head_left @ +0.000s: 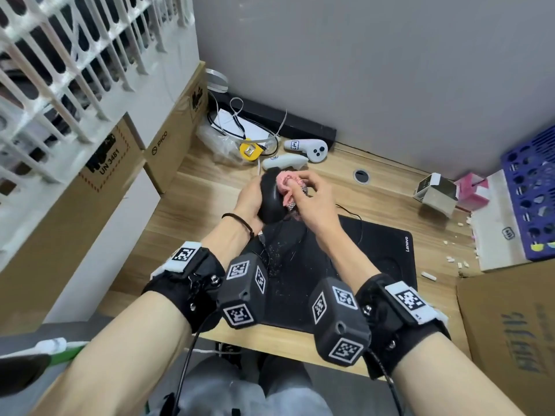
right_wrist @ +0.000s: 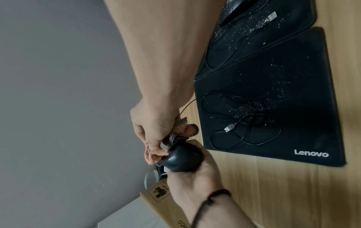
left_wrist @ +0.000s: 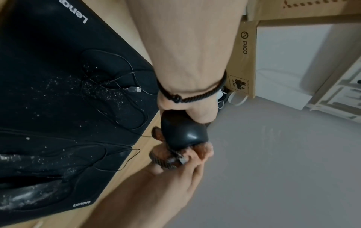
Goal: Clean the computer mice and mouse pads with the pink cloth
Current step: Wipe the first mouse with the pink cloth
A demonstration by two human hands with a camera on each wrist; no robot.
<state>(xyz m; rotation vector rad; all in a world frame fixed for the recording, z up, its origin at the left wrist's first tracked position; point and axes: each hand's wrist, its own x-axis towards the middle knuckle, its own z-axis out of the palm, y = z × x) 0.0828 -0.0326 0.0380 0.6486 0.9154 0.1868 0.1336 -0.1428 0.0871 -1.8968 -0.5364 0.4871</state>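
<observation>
From the head camera we see our left hand [head_left: 249, 202] curled round a black mouse [head_left: 271, 201], lifted off the desk [head_left: 192, 187] above the far edge of a black mouse pad [head_left: 384, 253]; our right hand [head_left: 312, 202] pinches the bunched pink cloth [head_left: 286, 183] against the mouse. Our forearms and the wrist rigs hide much of the pad, and a second white controller [head_left: 283, 161] is partly covered by the hands, beside a fully visible white controller [head_left: 306, 148]. The wooden desk runs to a grey wall [head_left: 375, 70], with cardboard boxes [head_left: 168, 145] along the left and a blue perforated basket [head_left: 531, 193] cut off at the right. In the left wrist view the mouse [left_wrist: 183, 134] is gripped from above, the fingers lost behind it, and the cloth [left_wrist: 197, 150] is dark and blurred; two overlapping Lenovo pads [left_wrist: 58, 77] lie dusted with white specks, with thin cables and a USB plug [left_wrist: 135, 89] on them, and a dusty second mouse at the lower left is hard to make out. In the right wrist view the cloth [right_wrist: 175, 138] is pinched onto the mouse [right_wrist: 181, 158], the fingertips buried in it; the near pad [right_wrist: 273, 92] carries a coiled cable, and another mouse is cut off at the top edge.
</observation>
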